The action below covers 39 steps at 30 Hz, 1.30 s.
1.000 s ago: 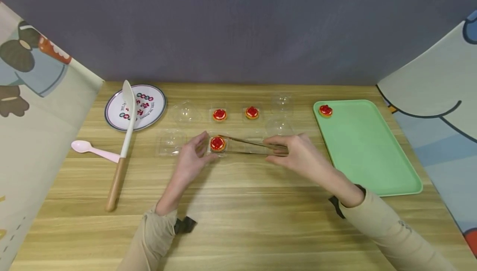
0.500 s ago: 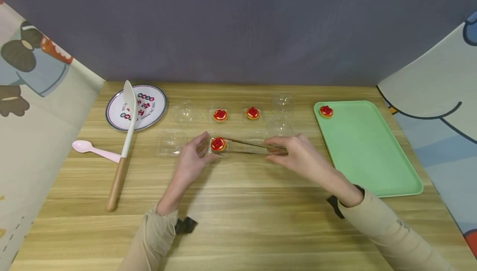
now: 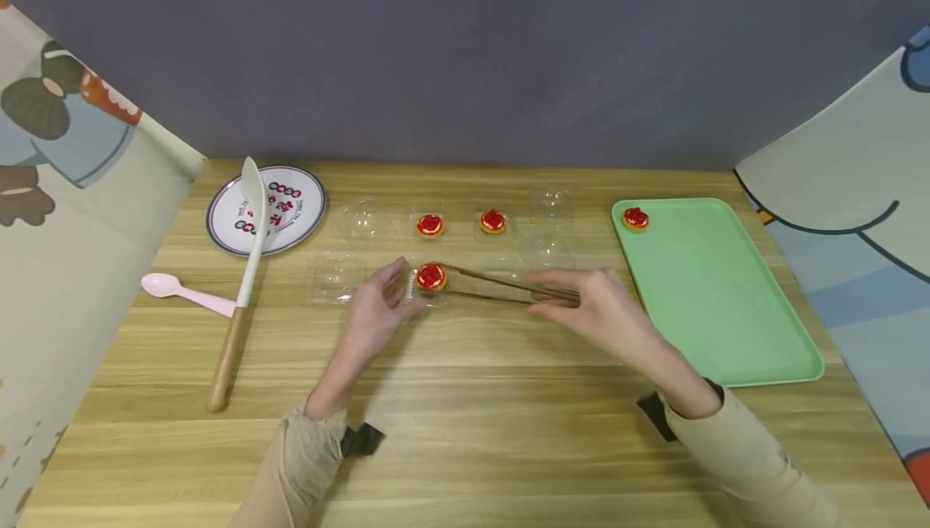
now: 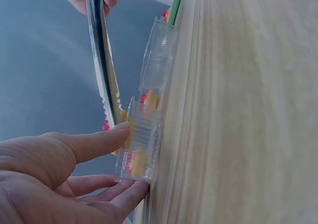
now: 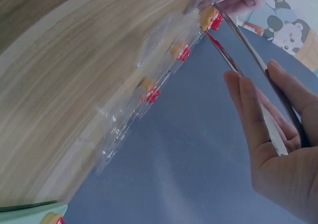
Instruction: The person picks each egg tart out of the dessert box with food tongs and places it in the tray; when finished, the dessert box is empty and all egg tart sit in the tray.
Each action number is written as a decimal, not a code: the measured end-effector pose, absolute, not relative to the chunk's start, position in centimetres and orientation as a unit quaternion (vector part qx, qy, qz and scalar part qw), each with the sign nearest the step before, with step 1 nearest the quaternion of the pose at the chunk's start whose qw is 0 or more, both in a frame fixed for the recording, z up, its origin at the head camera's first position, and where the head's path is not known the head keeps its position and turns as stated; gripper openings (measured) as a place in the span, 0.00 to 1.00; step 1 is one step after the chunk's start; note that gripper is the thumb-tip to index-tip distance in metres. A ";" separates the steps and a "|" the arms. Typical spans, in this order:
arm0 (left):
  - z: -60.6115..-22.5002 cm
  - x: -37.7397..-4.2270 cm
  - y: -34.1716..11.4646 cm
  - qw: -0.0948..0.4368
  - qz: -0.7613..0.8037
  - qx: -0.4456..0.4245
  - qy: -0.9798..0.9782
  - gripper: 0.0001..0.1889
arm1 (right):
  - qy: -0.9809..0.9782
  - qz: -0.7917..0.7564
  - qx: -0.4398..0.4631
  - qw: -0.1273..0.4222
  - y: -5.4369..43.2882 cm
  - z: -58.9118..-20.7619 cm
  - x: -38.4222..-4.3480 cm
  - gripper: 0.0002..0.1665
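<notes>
My right hand (image 3: 599,306) grips metal tongs (image 3: 494,277), whose tips hold a small tart (image 3: 431,276) with a red top and yellow base. In the right wrist view this tart (image 5: 208,18) sits between the tong ends, at the clear plastic box. My left hand (image 3: 374,314) pinches the left side of that clear plastic box (image 4: 144,134), thumb above and fingers below. Behind it, two more tarts, a left one (image 3: 430,226) and a right one (image 3: 492,221), lie in clear boxes. The thumb partly hides the gripped tart in the left wrist view.
A green tray (image 3: 726,294) with one tart (image 3: 635,219) in its corner stands at right. More clear plastic boxes (image 3: 336,279) lie to either side. At left are a plate (image 3: 301,217), a long wooden-handled spoon (image 3: 247,278) across it, and a pink spoon (image 3: 196,295).
The tongs and the tart in them have shifted slightly right and away from me, my right hand moving right with them. My left hand stays in place at the box.
</notes>
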<state>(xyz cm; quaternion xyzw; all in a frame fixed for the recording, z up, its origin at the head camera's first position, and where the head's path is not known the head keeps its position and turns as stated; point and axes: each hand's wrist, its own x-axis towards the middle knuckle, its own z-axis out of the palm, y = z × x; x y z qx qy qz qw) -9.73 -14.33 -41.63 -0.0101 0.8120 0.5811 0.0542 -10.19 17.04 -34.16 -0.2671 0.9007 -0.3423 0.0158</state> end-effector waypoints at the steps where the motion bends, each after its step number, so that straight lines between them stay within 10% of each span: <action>1: -41.6 -9.7 -14.3 0.054 0.581 -0.010 0.812 0.46 | 0.900 -0.347 -0.265 0.015 17.2 -34.1 -10.1 0.21; 39: -41.5 -9.7 -14.4 0.053 0.569 -0.010 0.821 0.45 | 0.908 -0.389 -0.145 -0.056 23.8 -33.6 -9.1 0.20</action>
